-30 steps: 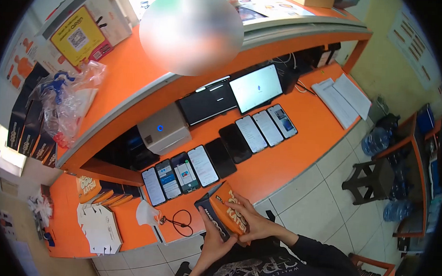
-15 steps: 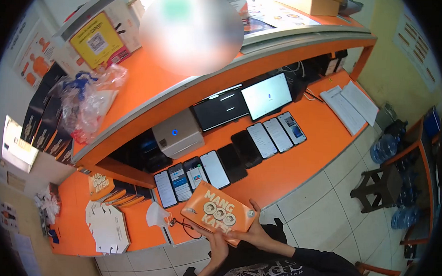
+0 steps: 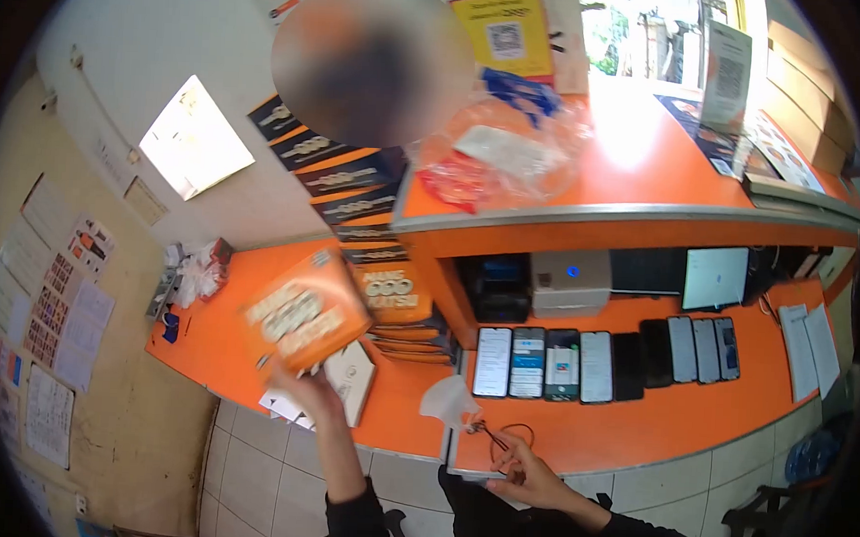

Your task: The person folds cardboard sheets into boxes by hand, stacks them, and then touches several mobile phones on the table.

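Note:
An orange box with pale lettering (image 3: 303, 311), blurred by motion, is held up by my left hand (image 3: 307, 396) at its lower edge, above the left counter. Below it lies a stack of flat white cartons (image 3: 350, 385), partly hidden by the box and my hand. My right hand (image 3: 528, 474) is near the counter's front edge, fingers curled and partly spread, with no box in it. Just above its fingertips are a dark cord (image 3: 514, 435) and a white face mask (image 3: 449, 400); whether the fingers touch the cord is unclear.
Several phones (image 3: 596, 367) lie in a row on the orange counter (image 3: 576, 438). Behind them stand a grey printer (image 3: 570, 284) and a lit screen (image 3: 715, 279). Stacked orange boxes (image 3: 391, 291) rise beside the shelf. Plastic bags (image 3: 512, 147) lie on the upper ledge. A dark stool (image 3: 769, 518) is at right.
The view has turned left. The orange box, earlier in both hands, has moved over the left counter in my left hand. My right hand has let go of it.

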A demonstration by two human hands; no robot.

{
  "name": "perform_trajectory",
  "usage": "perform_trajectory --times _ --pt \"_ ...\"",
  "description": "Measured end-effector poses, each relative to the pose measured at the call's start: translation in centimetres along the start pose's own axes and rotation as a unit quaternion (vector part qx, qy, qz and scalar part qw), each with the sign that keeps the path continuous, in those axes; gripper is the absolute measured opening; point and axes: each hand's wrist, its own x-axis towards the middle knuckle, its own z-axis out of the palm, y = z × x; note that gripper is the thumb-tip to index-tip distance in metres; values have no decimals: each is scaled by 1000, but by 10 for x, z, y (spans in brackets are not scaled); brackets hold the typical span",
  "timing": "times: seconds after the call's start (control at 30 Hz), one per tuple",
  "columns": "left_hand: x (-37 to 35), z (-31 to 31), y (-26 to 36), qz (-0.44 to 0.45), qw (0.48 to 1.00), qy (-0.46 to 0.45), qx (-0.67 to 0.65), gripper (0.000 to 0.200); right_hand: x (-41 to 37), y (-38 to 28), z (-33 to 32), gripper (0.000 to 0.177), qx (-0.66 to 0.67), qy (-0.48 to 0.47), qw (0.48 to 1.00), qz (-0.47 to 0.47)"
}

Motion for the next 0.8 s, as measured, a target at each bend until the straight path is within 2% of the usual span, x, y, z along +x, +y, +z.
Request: perform_trajectory --times 0.07,0.1,0.13,0.17,0.2,0.27,0.3,0.33,0.37,0.4,0.43,0.47,0.5,0.57,0.6,0.63,0.7,0.8 --pt "35 16 -38 -28 988 -52 142 57 16 11 20 66 -10 -23 999 26" --pt "63 8 -86 -15 974 2 225 61 25 17 31 62 -25 -35 998 45" --pt "84 3 -126 -3 950 55 307 66 35 23 43 57 -39 -46 996 65" --pt "79 12 -124 -28 912 34 409 70 47 31 56 45 -94 -39 991 91" --pt "72 25 -114 -52 861 10 506 74 66 36 71 42 -139 -45 986 83" --pt "75 24 -116 -1 911 -93 401 80 106 51 106 36 -227 -63 968 83" --pt "77 23 -117 8 896 -116 429 82 131 69 132 32 -241 -25 970 -3" --pt "80 21 -117 16 880 -136 456 85 163 82 157 31 -284 -35 958 15" --pt "78 17 -112 25 890 -155 428 87 197 86 187 29 -326 -49 943 31" --pt "78 13 -100 36 898 -174 402 90 226 121 221 28 -259 -6 966 -17" --pt "77 5 -80 77 896 -207 386 85 264 131 245 31 -210 -76 957 -183" --pt "73 -6 -57 120 889 -242 369 82 306 143 282 37 -331 -113 917 -190" --pt "69 -20 -35 144 881 -281 353 81 327 131 314 40 -351 -95 914 -181" --pt "66 -50 -3 191 865 -342 315 80 362 140 360 42 -469 -32 862 -189" --pt "66 -66 6 211 859 -363 293 78 376 142 370 42 -501 -45 849 -161" --pt "71 -83 13 222 860 -357 290 75 389 138 379 41 -533 -60 834 -134" --pt "83 -117 29 237 864 -346 278 69 407 137 370 39 -539 -184 822 -4" --pt "95 -150 35 164 921 -254 244 60 430 210 355 43 -423 -158 886 -106"
